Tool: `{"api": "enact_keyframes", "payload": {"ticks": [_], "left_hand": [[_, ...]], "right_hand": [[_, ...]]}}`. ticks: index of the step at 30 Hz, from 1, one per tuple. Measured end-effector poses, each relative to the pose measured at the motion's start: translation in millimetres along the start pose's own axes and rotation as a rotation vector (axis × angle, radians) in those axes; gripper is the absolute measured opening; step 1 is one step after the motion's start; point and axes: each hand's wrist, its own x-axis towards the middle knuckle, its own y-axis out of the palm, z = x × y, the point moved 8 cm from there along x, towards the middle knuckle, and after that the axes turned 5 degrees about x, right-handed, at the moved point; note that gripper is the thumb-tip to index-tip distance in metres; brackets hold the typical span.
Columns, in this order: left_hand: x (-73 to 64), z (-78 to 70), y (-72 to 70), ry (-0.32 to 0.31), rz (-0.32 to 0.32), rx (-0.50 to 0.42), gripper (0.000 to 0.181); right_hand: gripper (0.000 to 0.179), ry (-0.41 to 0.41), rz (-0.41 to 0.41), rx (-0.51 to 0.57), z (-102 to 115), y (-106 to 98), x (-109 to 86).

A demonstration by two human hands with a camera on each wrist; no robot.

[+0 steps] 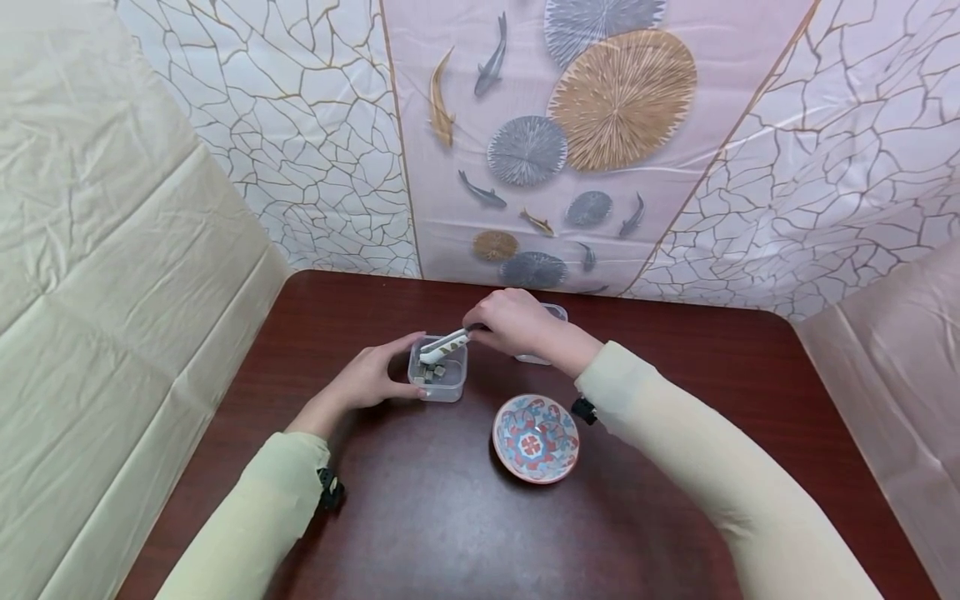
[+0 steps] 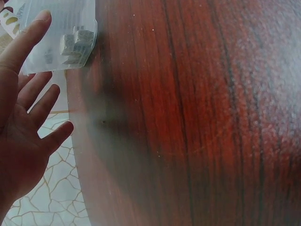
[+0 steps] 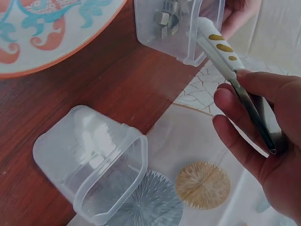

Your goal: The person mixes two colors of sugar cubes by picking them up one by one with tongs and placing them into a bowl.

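Observation:
Small greyish cubes [image 1: 431, 372] lie in the bottom of a clear plastic container [image 1: 447, 394] on the table. My left hand [image 1: 366, 377] holds this container from the left, thumb on the near side and index finger on the far side. In the left wrist view the other fingers of that hand [image 2: 23, 113] are spread. My right hand [image 1: 517, 321] grips metal tongs [image 3: 235, 75] with white, gold-spotted ends. The tongs slant down, and their tips reach inside the container's rim above the cubes. Whether the tips touch a cube cannot be told.
A second clear container [image 3: 89, 146] stands behind my right hand, partly hidden in the head view. A bowl [image 1: 536, 439] with a red and blue pattern sits nearer, below my right forearm. Patterned cloth [image 1: 345, 167] hangs behind the table's far edge.

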Motion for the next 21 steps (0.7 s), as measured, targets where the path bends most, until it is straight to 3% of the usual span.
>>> {"api": "enact_keyframes", "payload": {"ticks": [8,15,21], "left_hand": [[-0.7,-0.6,0.5,-0.007,0.003,-0.002,0.097],[-0.8,0.5,1.7,-0.016,0.007,0.003,0.098],[-0.6,1.6,2.6,-0.019,0.011,0.009,0.098]], "right_hand": [[0.014,0.005,-0.048,0.108,-11.5,-15.4,-20.8],[0.016,-0.037,-0.097,0.223,-19.1,-32.4,-44.3],[0.016,-0.02,-0.132,0.234,-27.4,-43.7,-68.5]]}}
